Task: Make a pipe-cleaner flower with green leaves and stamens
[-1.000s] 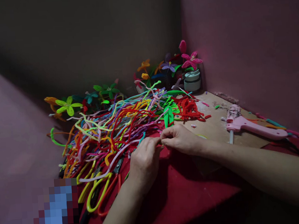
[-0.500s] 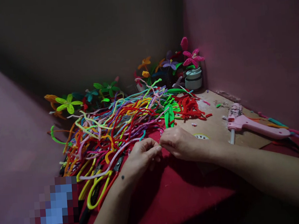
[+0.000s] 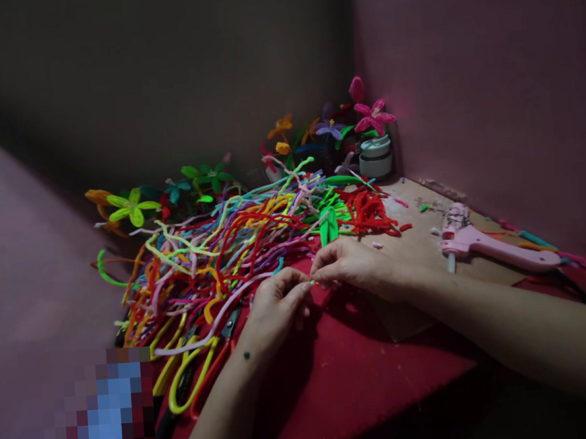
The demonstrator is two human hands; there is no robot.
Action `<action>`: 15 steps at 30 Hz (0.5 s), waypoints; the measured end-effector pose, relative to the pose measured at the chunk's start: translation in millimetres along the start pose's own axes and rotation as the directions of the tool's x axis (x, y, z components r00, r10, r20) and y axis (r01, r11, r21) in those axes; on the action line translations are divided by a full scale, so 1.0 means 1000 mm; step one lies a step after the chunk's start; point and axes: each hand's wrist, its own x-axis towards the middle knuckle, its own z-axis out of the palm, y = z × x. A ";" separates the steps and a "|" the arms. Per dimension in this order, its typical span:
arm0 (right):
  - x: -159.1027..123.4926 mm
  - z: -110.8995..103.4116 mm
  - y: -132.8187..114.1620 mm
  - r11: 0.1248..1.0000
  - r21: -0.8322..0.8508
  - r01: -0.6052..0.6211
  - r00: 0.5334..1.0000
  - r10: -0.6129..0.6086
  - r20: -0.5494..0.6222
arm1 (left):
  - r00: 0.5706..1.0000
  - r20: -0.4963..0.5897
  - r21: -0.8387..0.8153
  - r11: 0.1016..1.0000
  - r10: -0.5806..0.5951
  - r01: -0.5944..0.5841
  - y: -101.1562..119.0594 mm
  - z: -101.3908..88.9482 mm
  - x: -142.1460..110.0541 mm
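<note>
My left hand (image 3: 278, 305) and my right hand (image 3: 350, 267) meet fingertip to fingertip over the red cloth (image 3: 361, 367), both pinched on a small pale piece (image 3: 311, 283) that is too small to name. Just beyond them lies a big tangle of colourful pipe cleaners (image 3: 225, 250). A folded green pipe-cleaner leaf (image 3: 329, 225) stands right behind my right hand.
Yellow- and red-handled scissors (image 3: 193, 371) lie left of my left hand. A pink glue gun (image 3: 493, 247) rests on a brown board (image 3: 423, 244) at the right. Finished pipe-cleaner flowers (image 3: 373, 116) and a round tape holder (image 3: 376, 156) fill the far corner; a green flower (image 3: 131, 207) lies at the left.
Both hands stayed together at the same spot. My left hand turned slightly, its fingers curling more around the pinched piece.
</note>
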 end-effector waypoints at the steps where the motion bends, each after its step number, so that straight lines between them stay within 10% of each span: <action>1: 0.000 0.000 0.000 1.000 0.003 -0.005 1.000 0.005 0.002 | 1.000 -0.003 -0.001 1.000 0.002 -0.002 0.000 0.000 0.000; 15: 0.000 0.007 0.014 0.875 0.485 0.014 0.995 -0.059 0.077 | 0.997 -0.051 -0.548 0.836 -0.056 0.019 -0.002 0.000 -0.001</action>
